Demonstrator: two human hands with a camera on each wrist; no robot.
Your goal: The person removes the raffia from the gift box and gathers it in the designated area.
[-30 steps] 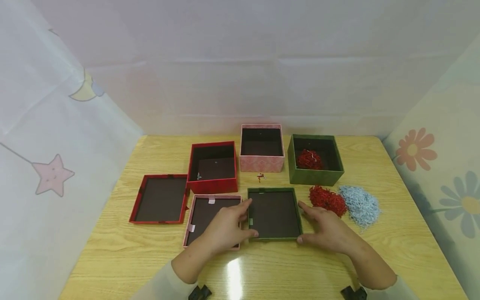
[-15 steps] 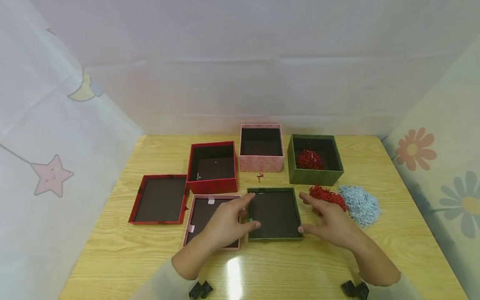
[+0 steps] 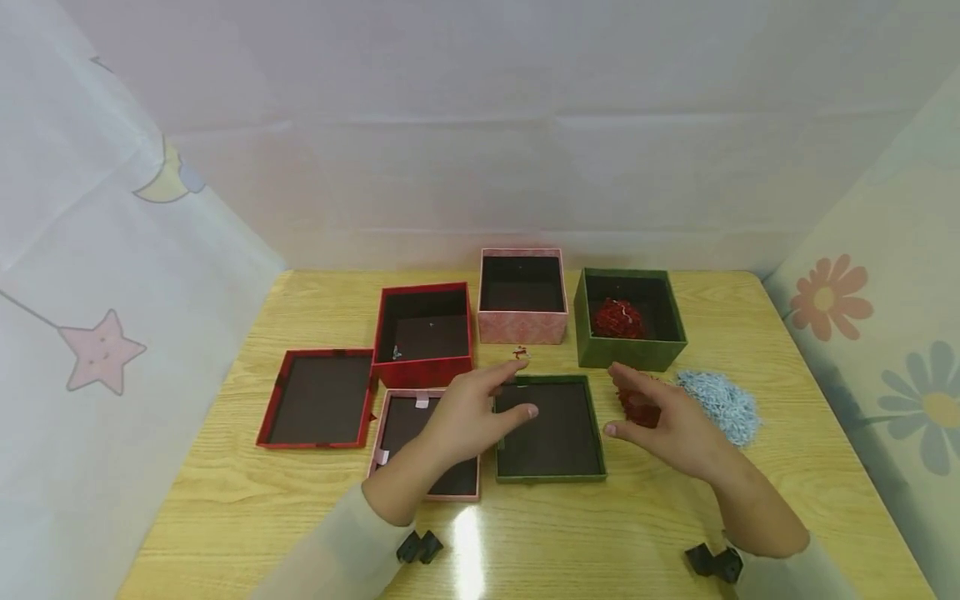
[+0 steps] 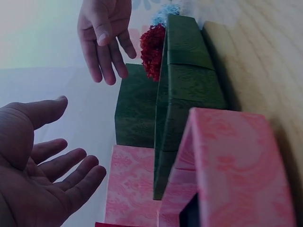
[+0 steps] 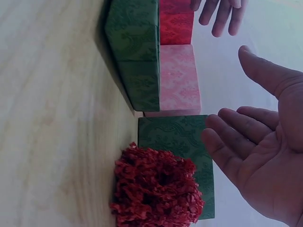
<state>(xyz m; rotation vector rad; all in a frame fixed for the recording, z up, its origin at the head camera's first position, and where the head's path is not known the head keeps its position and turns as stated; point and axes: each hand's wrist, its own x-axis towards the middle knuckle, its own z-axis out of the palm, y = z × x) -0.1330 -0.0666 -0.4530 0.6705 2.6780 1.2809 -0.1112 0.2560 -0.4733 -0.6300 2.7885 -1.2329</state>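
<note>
A green box lid [image 3: 551, 433] lies hollow side up on the table, its inside dark. Above its left side and the neighbouring pink lid [image 3: 381, 467] hovers my left hand [image 3: 472, 421], thumb and fingers spread, holding nothing. Over the lid's right side my right hand [image 3: 671, 425] is raised with relaxed fingers, also holding nothing. Red shredded paper [image 5: 156, 189] lies beneath the right hand, partly hidden by it in the head view. Both wrist views show the palms [image 4: 28, 175] apart from the lids.
At the back stand an open red box [image 3: 431, 371], a pink box [image 3: 522, 327] and a green box [image 3: 632, 353] with red shredded paper inside. A red lid [image 3: 315, 444] lies left. Pale blue shreds [image 3: 723, 404] sit right. A small red-and-white piece [image 3: 521, 353] lies mid-table.
Both hands have let go of the green lid's sides, risen and moved slightly away toward the back. The lid stays where it was.
</note>
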